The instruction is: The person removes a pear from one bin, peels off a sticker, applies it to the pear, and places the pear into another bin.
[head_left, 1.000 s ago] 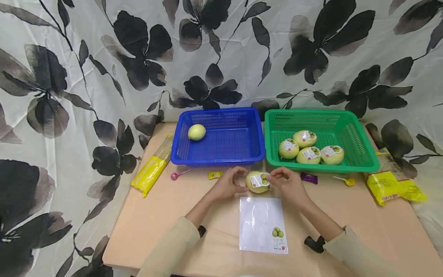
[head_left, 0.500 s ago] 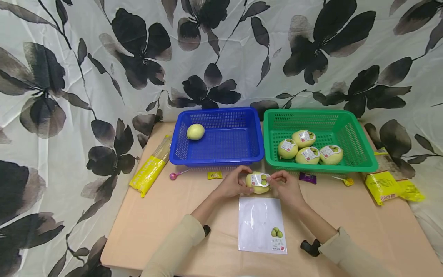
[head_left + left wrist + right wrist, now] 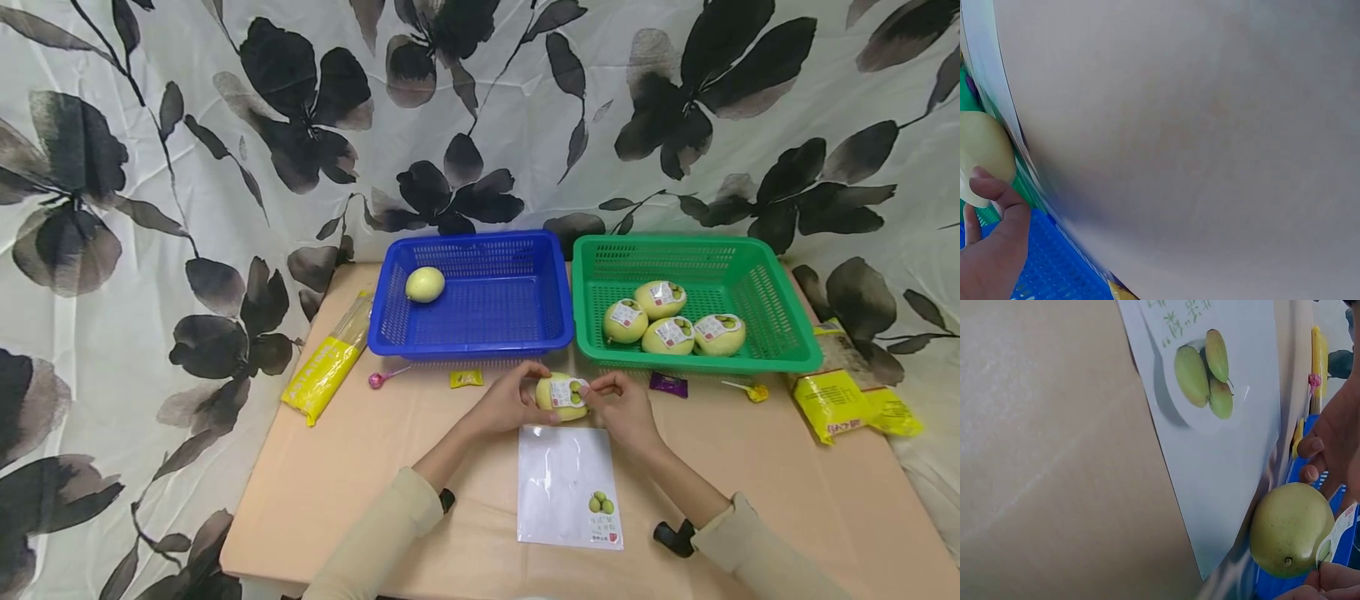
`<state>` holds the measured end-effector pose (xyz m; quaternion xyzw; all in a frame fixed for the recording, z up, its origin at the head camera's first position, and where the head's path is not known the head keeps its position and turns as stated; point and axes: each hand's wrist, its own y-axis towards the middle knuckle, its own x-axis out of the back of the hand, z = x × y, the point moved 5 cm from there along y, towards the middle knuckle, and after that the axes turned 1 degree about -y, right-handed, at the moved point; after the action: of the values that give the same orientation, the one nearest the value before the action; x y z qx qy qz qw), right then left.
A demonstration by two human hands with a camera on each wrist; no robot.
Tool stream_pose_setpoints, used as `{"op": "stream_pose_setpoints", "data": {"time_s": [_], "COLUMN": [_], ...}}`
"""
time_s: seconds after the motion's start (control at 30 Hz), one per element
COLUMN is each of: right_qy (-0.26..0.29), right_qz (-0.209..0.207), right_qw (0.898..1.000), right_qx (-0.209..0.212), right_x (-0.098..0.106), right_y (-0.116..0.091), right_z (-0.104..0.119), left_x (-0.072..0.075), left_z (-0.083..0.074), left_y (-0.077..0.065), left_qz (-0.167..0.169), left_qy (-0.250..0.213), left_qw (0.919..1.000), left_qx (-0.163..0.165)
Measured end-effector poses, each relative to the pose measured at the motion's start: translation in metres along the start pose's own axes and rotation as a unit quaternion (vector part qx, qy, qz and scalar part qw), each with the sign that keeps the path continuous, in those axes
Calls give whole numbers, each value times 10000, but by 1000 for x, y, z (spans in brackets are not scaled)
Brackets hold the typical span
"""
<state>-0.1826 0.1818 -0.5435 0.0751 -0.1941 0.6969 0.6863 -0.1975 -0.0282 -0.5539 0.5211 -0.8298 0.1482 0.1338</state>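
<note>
A pale yellow-green melon (image 3: 543,392) with a white printed sticker (image 3: 564,394) on it is just behind the plastic sheet. My left hand (image 3: 504,400) grips the melon's left side, its thumb at the front. The left wrist view shows that thumb and a finger of the left hand (image 3: 1000,244) against the melon (image 3: 988,147). My right hand (image 3: 624,410) pinches the sticker's right end. From the right wrist, one end of the sticker (image 3: 1330,540) stands away from the melon (image 3: 1288,522), between the right fingertips (image 3: 1337,575).
A blue basket (image 3: 472,352) with one plain melon (image 3: 425,285) stands behind; a green basket (image 3: 780,292) beside it has several stickered melons. Before my hands lies a white sheet (image 3: 562,483). Candies, a lollipop (image 3: 377,380) and yellow packages (image 3: 322,375) lie around.
My left hand has closed in on the melon, its thumb now across the front, and the melon has shifted slightly right. My right hand stays at the sticker's end.
</note>
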Motion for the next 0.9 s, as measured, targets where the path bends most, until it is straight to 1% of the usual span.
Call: {"op": "stream_pose_setpoints", "data": {"time_s": [0.1,0.2,0.37,0.47,0.63,0.77,0.9], "right_qy": [-43,-11,-19,-35,-32,-17,-99], "right_qz": [-19,-36,-23,11,113,180,219], "right_qw": [10000,10000,9999,9999,9997,9995,9993], "right_qx": [-29,-44,-119,-163,-216,-250,-296], "right_x": [-1,-2,-3,-3,-2,-1,0], "right_y": [-1,-1,-1,0,1,2,3], "right_z": [-1,-1,-1,-2,-4,-4,-5], "left_x": [0,0,1,1,0,0,0], "left_z": [-2,-5,-7,-7,-5,-5,-5], "left_y": [0,0,2,3,4,3,3], "left_qz": [-28,-131,-316,-389,-460,-460,-402], "left_qy": [95,214,373,356,168,48,109], "left_qw": [9999,9996,9988,9986,9988,9989,9990], "left_qx": [84,157,74,16,-39,-63,-156]}}
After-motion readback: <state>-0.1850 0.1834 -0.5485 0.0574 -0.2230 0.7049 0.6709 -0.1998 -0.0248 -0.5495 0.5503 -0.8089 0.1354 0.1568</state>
